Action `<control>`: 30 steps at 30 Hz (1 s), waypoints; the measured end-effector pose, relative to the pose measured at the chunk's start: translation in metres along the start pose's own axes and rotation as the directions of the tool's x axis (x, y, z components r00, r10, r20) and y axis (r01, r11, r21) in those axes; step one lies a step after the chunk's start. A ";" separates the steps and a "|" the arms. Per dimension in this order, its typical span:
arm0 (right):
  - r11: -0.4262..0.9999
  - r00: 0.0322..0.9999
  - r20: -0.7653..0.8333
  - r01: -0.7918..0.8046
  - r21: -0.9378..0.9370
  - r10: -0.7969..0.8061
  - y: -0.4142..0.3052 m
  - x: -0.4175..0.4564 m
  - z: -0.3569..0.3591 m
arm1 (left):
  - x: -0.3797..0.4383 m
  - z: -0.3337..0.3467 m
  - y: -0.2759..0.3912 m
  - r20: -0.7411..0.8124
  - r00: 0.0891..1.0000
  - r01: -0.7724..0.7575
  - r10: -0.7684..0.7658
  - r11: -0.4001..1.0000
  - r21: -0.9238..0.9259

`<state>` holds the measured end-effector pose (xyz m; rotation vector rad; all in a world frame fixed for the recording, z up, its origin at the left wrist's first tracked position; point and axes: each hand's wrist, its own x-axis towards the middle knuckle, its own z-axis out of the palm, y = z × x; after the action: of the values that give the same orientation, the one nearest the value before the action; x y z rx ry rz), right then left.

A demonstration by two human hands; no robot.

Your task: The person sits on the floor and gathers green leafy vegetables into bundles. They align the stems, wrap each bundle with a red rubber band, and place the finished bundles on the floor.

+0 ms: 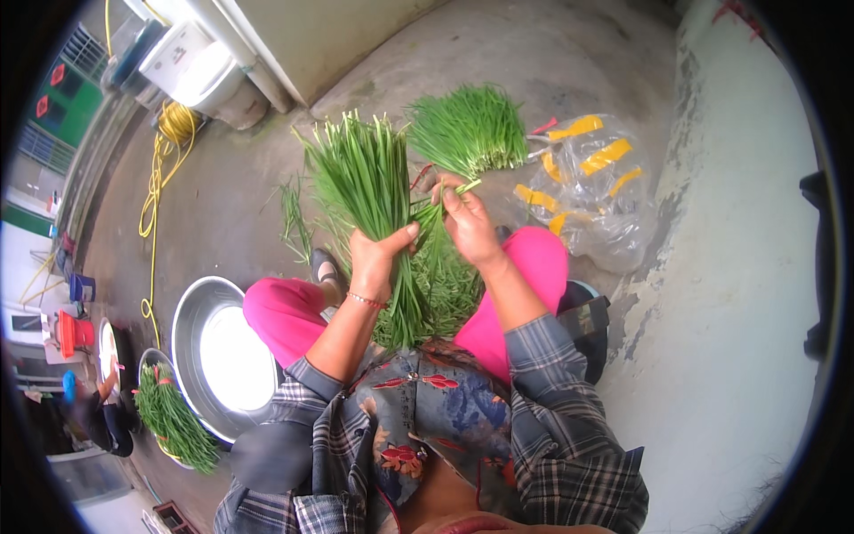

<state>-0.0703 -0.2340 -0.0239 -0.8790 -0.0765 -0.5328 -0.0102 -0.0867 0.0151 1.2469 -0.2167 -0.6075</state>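
Note:
My left hand [379, 259] is wrapped around a thick bundle of garlic chives [363, 180], with the pale cut ends pointing away from me. Beside it, my right hand [470, 223] pinches a few chive stalks [467, 188] between thumb and fingers. Some green leaves hang below these fingers. Loose chive trimmings [450, 287] lie heaped between my knees, partly hidden by the bundle and my forearms. Beyond my right hand, a large heap of chives [470, 130] rests on the concrete floor, its pale ends towards the right.
A clear plastic bag [594, 213] with yellow strips lies at right, near a peeling wall [727, 267]. At left are a metal basin [190, 334], another container of tied chives [170, 414], and a yellow hose [155, 193]. Another person [100, 414] is farther left.

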 end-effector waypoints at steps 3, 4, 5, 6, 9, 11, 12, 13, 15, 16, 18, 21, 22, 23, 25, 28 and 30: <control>0.957 0.997 0.075 0.028 -0.289 -0.007 0.001 0.001 -0.001 | 0.004 -0.002 -0.003 -0.030 0.999 0.044 -0.042 0.998 0.054; 0.947 0.990 0.134 0.085 -0.311 -0.045 0.002 0.001 0.001 | 0.003 0.003 0.000 -0.058 0.997 0.049 -0.046 0.997 0.056; 0.924 0.986 0.159 0.108 -0.366 -0.052 0.002 0.000 0.004 | 0.004 0.003 -0.001 -0.058 0.997 0.056 -0.054 0.997 0.044; 0.898 0.981 0.186 0.133 -0.419 -0.059 0.003 -0.001 0.007 | 0.005 0.003 -0.001 -0.056 0.997 0.062 -0.060 0.998 0.031; 0.866 0.975 0.215 0.152 -0.477 -0.052 0.006 -0.003 0.007 | 0.010 -0.002 -0.009 -0.066 0.996 0.066 -0.064 0.998 0.018; 0.862 0.983 0.171 0.142 -0.486 -0.066 0.006 -0.004 0.006 | 0.013 -0.006 -0.009 -0.060 0.995 0.075 -0.074 0.997 0.017; 0.930 0.992 0.114 0.095 -0.356 -0.058 0.000 -0.002 0.007 | 0.014 -0.011 -0.007 -0.091 0.992 0.094 -0.088 0.993 0.065; 0.962 0.996 0.044 0.082 -0.262 -0.073 -0.008 0.000 0.005 | 0.017 -0.018 -0.007 -0.123 0.990 0.079 -0.071 0.995 0.059; 0.995 0.991 -0.100 0.078 -0.067 -0.085 -0.026 0.006 -0.005 | 0.018 -0.036 -0.002 -0.178 0.984 0.037 -0.016 0.992 0.118; 0.995 0.983 -0.154 0.104 0.004 -0.103 -0.035 0.007 -0.014 | 0.018 -0.043 0.002 -0.215 0.977 0.021 0.012 0.988 0.152; 0.980 0.974 -0.197 0.145 0.140 -0.116 -0.049 0.008 -0.036 | 0.020 -0.071 0.004 -0.270 0.961 0.005 0.054 0.977 0.213; 0.922 0.951 -0.278 0.224 0.315 -0.136 -0.061 0.010 -0.052 | 0.015 -0.091 0.018 -0.284 0.956 -0.010 0.075 0.975 0.222; 0.911 0.939 -0.309 0.254 0.325 -0.151 -0.062 0.010 -0.054 | 0.016 -0.101 0.017 -0.284 0.956 -0.011 0.074 0.976 0.218; 0.909 0.940 -0.301 0.261 0.325 -0.162 -0.063 0.008 -0.056 | 0.015 -0.106 0.020 -0.250 0.967 0.000 0.050 0.981 0.195; 0.903 0.944 -0.275 0.270 0.333 -0.181 -0.066 0.009 -0.058 | 0.012 -0.108 0.027 -0.218 0.976 0.036 -0.006 0.990 0.134; 0.899 0.948 -0.274 0.258 0.354 -0.164 -0.064 0.009 -0.061 | 0.010 -0.107 0.027 -0.168 0.986 0.011 -0.005 0.999 0.037; 0.899 0.950 -0.269 0.251 0.358 -0.158 -0.063 0.009 -0.061 | 0.008 -0.099 0.026 -0.150 0.989 0.008 -0.009 1.000 -0.011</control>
<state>-0.1014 -0.3160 -0.0158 -0.4145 -0.0579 -0.7872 0.0511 -0.0051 0.0062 1.2782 -0.0825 -0.5186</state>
